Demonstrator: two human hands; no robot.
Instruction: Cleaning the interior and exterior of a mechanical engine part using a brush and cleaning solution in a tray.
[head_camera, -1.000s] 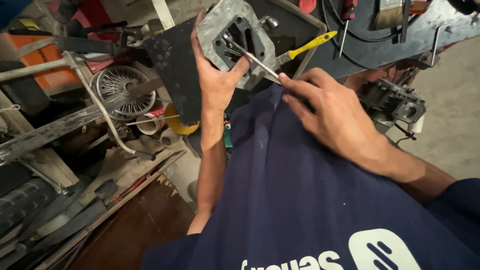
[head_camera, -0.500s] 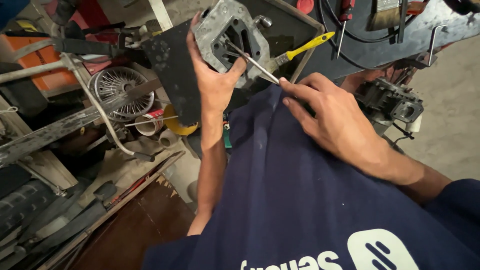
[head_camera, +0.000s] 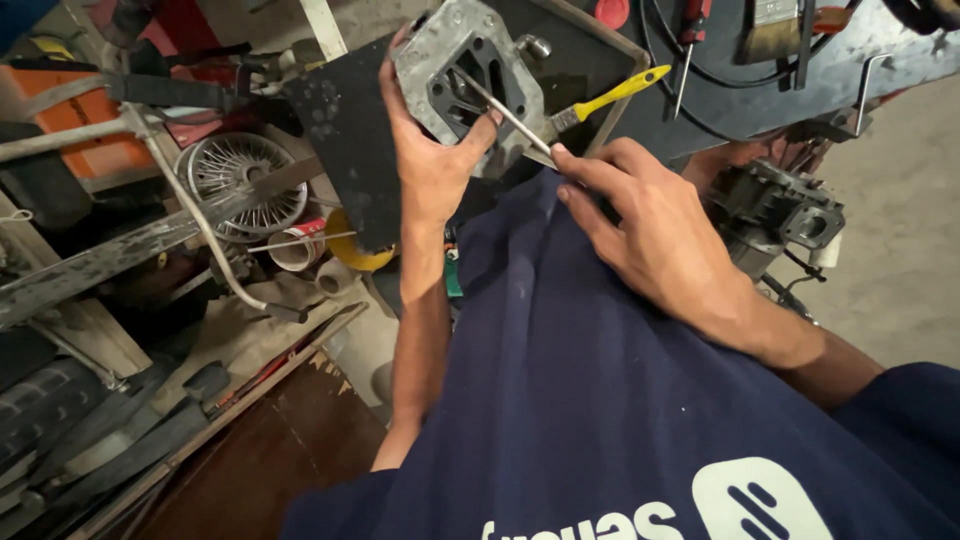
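Observation:
My left hand (head_camera: 435, 165) grips a grey cast metal engine part (head_camera: 460, 65) with dark openings, holding it up in front of me. My right hand (head_camera: 655, 225) pinches a thin metal rod (head_camera: 505, 112) whose tip pokes into one opening of the part. A yellow-handled screwdriver (head_camera: 610, 95) lies just behind the rod on a dark metal bench (head_camera: 720, 110). My dark blue shirt fills the lower half of the view.
A small grey engine (head_camera: 780, 215) sits at the right under the bench. At the left lie a wire fan guard (head_camera: 235, 180), an orange case (head_camera: 80, 155), metal bars, a yellow cup (head_camera: 355, 250) and wooden boards. Bare concrete floor shows at the far right.
My right hand has shifted slightly with the rod, working its tip in the part's opening. My left hand keeps the same grip on the part.

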